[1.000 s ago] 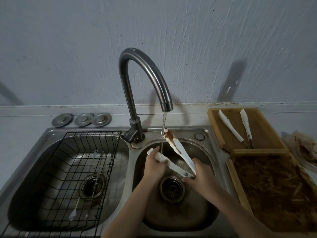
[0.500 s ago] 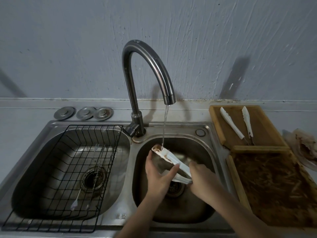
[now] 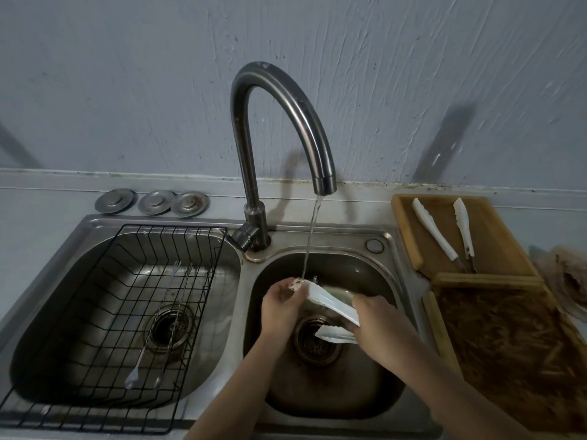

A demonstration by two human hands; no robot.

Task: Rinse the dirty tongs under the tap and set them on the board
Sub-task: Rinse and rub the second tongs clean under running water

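Observation:
White plastic tongs point(image 3: 330, 301) with brown stains at one tip are held over the right sink basin point(image 3: 374, 404). My right hand point(image 3: 378, 325) grips their hinge end. My left hand point(image 3: 281, 304) pinches the stained tip, right where the thin stream from the curved tap point(image 3: 324, 182) lands. The second arm of the tongs pokes out lower, above the drain. A wooden board point(image 3: 495, 249) at the right holds another white pair of tongs point(image 3: 435, 231), lying spread.
The left basin holds a black wire rack point(image 3: 127, 404) with thin metal utensils in it. Three metal drain plugs point(image 3: 152, 201) sit behind it. A soiled wooden tray point(image 3: 508, 350) lies in front of the board, and crumpled plastic point(image 3: 568, 277) at far right.
The tongs dropped lower into the basin. My left hand slid from the lower arm up to the stained tip, which shows less brown. The view shifted closer.

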